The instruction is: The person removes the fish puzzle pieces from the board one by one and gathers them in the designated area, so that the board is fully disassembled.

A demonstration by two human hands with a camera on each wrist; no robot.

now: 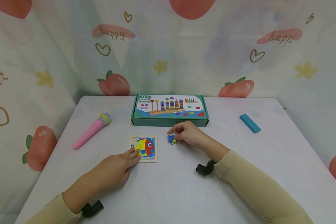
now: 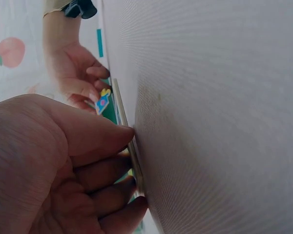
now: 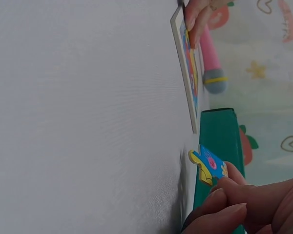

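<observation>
Microphone (image 1: 91, 131), pink, lies leftmost on the worktop (image 1: 168, 193). Next, the left hand (image 1: 117, 168), its grip extended, rests on the fish puzzle (image 1: 149, 150). In front of the green box (image 1: 151, 121), the right hand (image 1: 191, 133), its grip pinching, holds a puzzle piece (image 1: 171, 138); a blue block (image 1: 250, 123) lies farthest right.

Blue and yellow on the puzzle piece (image 3: 208, 165), 1 pink patch, perhaps floral; fish puzzle (image 1: 147, 147) blazing red, yellow!

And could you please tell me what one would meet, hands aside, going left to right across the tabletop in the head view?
Pink microphone, fish puzzle, small puzzle piece, teal block. The green box overlaps this order, so I omit it.
</observation>
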